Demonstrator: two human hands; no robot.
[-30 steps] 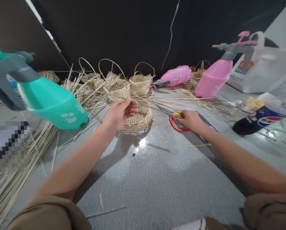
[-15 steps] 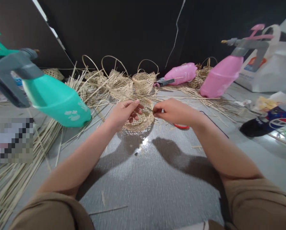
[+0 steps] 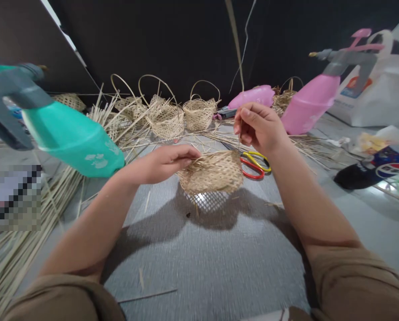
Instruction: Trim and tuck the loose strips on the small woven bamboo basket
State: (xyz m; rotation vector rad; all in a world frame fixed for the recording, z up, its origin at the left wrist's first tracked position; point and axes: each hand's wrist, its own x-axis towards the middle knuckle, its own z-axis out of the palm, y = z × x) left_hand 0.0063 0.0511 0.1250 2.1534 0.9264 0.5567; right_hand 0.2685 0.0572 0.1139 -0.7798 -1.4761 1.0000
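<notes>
A small woven basket (image 3: 216, 174) is at the centre, tilted, its lattice underside toward me. My left hand (image 3: 166, 162) grips its left rim between thumb and fingers. Above and right of the basket, my right hand (image 3: 258, 127) pinches a thin bamboo strip (image 3: 235, 40), which rises from the fingers against the dark wall; its lower end runs down toward the basket's right rim. Scissors with one red and one yellow handle (image 3: 253, 170) lie just right of the basket.
Finished-looking baskets (image 3: 199, 113) and loose strips (image 3: 99, 111) line the back. A green spray bottle (image 3: 75, 138) stands left, a pink one (image 3: 309, 104) right. A second pink bottle (image 3: 253, 96) lies behind. Far right are a cola bottle (image 3: 369, 167) and a white bag (image 3: 363, 98).
My right hand has moved up and right, with the strip now stretching upward. The basket has tipped and shifted right and nearer, and my left hand has moved slightly lower. More of the scissors shows.
</notes>
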